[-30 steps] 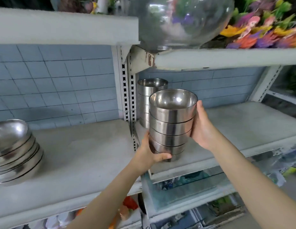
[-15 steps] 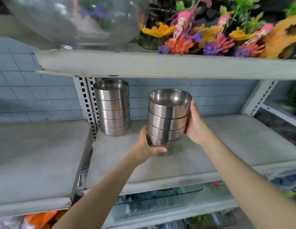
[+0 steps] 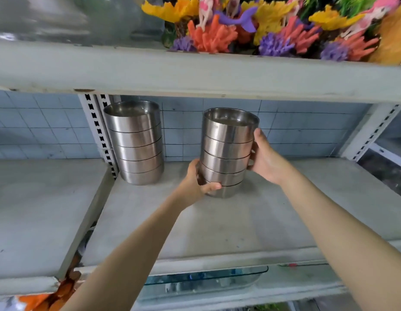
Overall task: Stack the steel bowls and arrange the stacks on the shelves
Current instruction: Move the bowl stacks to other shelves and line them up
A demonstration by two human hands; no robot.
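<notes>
The person is holding a stack of bowls (image 3: 226, 153) between both hands; the left hand (image 3: 195, 182) is gripping it low down, thumb curling across the front of the bottom bowls; the right hand (image 3: 264, 158) is pressing against its right side higher up, fingers wrapping behind. The stack is sitting over the middle of the shelf (image 3: 217, 232), towards the back edge; whether its base is touching the shelf or hanging just above it, I cannot tell.

Several things could be going wrong from here, I judge; the bowls are only nesting loosely, so a squeeze that is uneven could be shifting the upper ones sideways off the lower ones; smooth steel could be slipping through the hands; setting it down on one edge of the base could be tipping it. A sideways swing could be knocking the second stack (image 3: 136, 142), which is standing apart at the back left corner of the shelf; lifting could be striking the upper shelf (image 3: 195, 72), which is close above the rim.

The stack's long axis is running nearly upright, its top leaning slightly right; the bowl mouths are facing upward.
</notes>
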